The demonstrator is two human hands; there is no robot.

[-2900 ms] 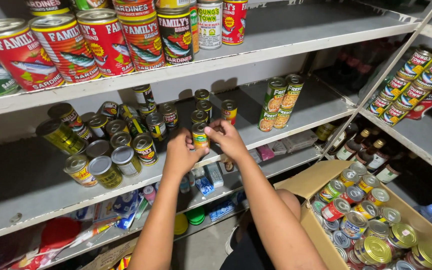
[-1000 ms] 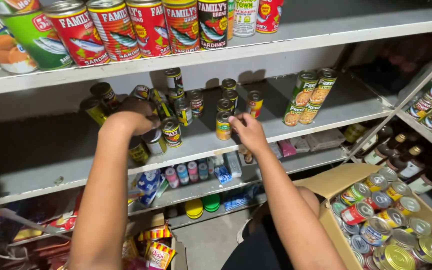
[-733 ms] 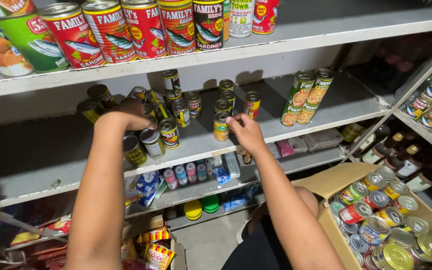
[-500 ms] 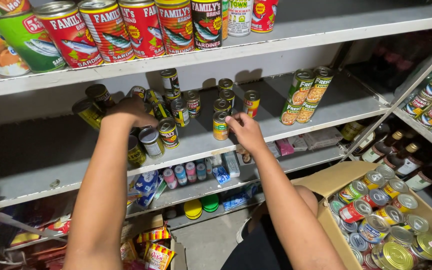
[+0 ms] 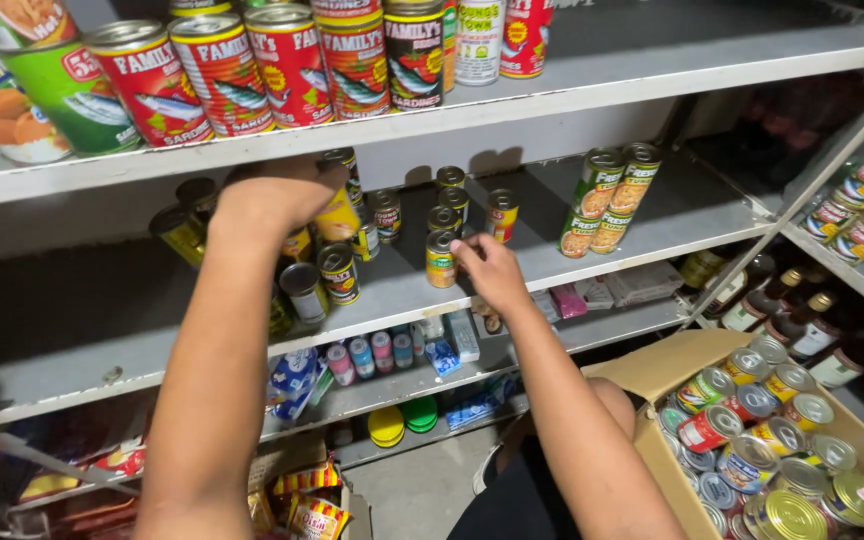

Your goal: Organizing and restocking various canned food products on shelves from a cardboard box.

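Cans are what we have in hand — small tins being set out on the grey middle shelf [image 5: 652,215]. Nearest us, low on the right, the open cardboard box [image 5: 652,375] holds a loose heap of mixed tins. Farther in, our right hand [image 5: 487,272] rests at the shelf's front edge, its fingers touching the small yellow can [image 5: 439,260] that stands upright there; the grip looks loose around the can's side rather than clamped. To the left and deeper, our left hand [image 5: 272,200] is curled down over the cluster of dark-topped cans [image 5: 337,272]; whether it holds one we cannot tell, since the knuckles hide the fingers. We judge this the placing-and-straightening step — the next move calls for nudging the yellow can square into its row without toppling its neighbours. Tall red sardine cans [image 5: 292,65] line the top shelf beyond.
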